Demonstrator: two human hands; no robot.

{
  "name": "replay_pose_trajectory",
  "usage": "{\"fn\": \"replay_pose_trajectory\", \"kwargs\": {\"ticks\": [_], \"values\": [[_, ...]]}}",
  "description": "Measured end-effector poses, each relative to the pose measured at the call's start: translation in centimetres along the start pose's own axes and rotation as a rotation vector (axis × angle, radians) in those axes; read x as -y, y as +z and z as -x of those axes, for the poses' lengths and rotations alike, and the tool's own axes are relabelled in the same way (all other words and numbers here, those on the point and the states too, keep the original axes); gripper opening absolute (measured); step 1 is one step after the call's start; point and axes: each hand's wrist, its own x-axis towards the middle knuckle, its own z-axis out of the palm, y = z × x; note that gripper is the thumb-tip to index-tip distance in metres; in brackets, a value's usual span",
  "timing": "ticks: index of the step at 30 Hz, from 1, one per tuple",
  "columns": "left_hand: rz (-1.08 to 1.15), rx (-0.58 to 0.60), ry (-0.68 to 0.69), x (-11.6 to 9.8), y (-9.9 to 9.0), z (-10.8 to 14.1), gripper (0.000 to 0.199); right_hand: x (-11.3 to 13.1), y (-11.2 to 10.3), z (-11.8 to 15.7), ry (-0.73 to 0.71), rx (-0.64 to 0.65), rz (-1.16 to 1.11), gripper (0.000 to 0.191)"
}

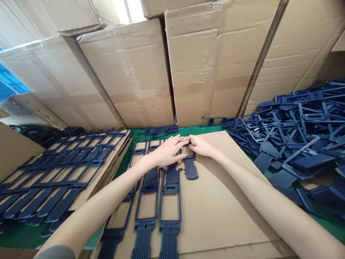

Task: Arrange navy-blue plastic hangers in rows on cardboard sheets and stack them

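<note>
Over a cardboard sheet (221,216), the left hand (167,153) spreads, thumb apart; the right hand (202,145) curls at the far end of a dark plastic part (191,168), its grip hidden; the bottom edge cuts off nearer matching parts (169,227)

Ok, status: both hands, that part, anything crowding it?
Right hand curled at upper end of dark part. Left hand spread over neighbouring parts. Dark part on cardboard. Loose pile off right, apart from it.
</note>
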Motion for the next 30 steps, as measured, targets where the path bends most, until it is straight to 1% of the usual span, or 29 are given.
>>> {"fn": "replay_pose_trajectory", "kwargs": {"ticks": [3,7,10,13,15,17,19,22,24,26,30], "values": [[0.015,-0.1,-0.01,-0.2,1.9,-1.7,0.057,-0.5,0.1,-0.2,-0.021,-0.047,0.027,0.017],[0.046,-0.213,-0.016,0.1,4.0,-2.0,0.051,-0.6,0.0,-0.3,-0.015,-0.043,0.016,0.018],[0.044,-0.27,0.003,0.5,4.7,-1.8,0.044,-0.4,-0.4,-0.1,0.005,-0.008,-0.03,0.018],[0.041,-0.291,0.009,0.7,5.0,-1.8,0.038,-0.5,-1.2,0.0,0.066,0.021,-0.071,0.016],[0.044,-0.3,0.009,0.8,5.1,-1.9,0.038,-1.0,-2.2,-0.2,0.132,-0.035,-0.045,0.016],[0.047,-0.307,0.006,0.7,5.1,-1.9,0.038,-1.8,-3.5,-0.8,0.197,-0.153,0.027,0.014],[0.049,-0.312,0.001,0.7,5.2,-1.9,0.038,-2.8,-4.9,-1.8,0.248,-0.275,0.116,0.012],[0.048,-0.314,-0.003,0.6,5.2,-1.9,0.038,-4.4,-6.4,-3.7,0.317,-0.399,0.236,0.016],[0.044,-0.313,-0.003,0.6,5.2,-1.9,0.038,-5.5,-6.4,-4.8,0.35,-0.451,0.294,0.022],[0.037,-0.312,0.0,0.7,5.2,-1.9,0.039,-6.6,-5.7,-5.5,0.359,-0.479,0.343,0.024],[0.022,-0.314,0.021,0.7,5.3,-1.8,0.039,-8.5,-3.8,-5.7,0.307,-0.44,0.421,0.021]]}}
